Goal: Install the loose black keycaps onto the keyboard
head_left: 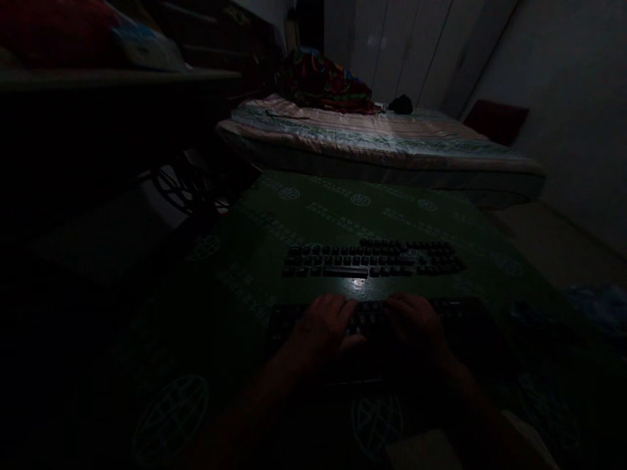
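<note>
A black keyboard (482, 329) lies near me on a green board, mostly lost in shadow. My left hand (327, 320) rests over its left-middle part, thumb stretched out apart from the bent fingers. Over the right-middle part, my right hand (414, 320) curls with its fingertips pointing down and left; what lies under them is too dark to make out. Some keys (369, 313) show between the two hands. Beyond the keyboard, loose black keycaps (345, 260) are laid out in rows like a keyboard, with a long space bar (345, 271) in the front row.
The green board (313, 202) carries pale globe prints and lettering. Behind it stands a bed (372, 140) with a bundled patterned blanket (328, 81). A dark wheel (171, 189) is at left, below a shelf-like top (122, 78). Crumpled cloth (600, 307) lies at right.
</note>
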### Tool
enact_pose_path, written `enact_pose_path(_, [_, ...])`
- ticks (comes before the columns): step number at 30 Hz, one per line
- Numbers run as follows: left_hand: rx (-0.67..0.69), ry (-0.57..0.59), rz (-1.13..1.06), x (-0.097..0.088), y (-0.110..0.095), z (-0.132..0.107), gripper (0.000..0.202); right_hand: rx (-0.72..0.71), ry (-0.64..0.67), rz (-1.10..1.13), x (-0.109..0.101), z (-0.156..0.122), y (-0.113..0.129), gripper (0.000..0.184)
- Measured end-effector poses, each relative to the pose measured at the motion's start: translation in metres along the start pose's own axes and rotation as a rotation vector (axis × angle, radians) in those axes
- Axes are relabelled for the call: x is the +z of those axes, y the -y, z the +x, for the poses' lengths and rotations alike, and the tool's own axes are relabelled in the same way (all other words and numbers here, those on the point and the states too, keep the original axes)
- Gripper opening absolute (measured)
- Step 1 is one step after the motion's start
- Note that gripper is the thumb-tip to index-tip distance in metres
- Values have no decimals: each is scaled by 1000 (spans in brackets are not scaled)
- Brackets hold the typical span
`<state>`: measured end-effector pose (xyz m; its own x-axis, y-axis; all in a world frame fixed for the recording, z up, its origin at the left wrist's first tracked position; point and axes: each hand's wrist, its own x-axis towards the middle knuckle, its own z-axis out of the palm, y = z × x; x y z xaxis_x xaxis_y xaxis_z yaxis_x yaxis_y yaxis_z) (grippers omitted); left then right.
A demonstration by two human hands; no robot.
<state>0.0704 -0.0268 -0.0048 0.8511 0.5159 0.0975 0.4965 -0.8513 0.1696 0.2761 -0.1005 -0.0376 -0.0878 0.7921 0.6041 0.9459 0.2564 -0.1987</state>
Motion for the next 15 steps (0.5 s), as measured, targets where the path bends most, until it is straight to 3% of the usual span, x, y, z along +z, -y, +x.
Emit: enact_pose_path(15, [19,-69,-40,6,3,0,44,44,41,30,1,-2,0,17])
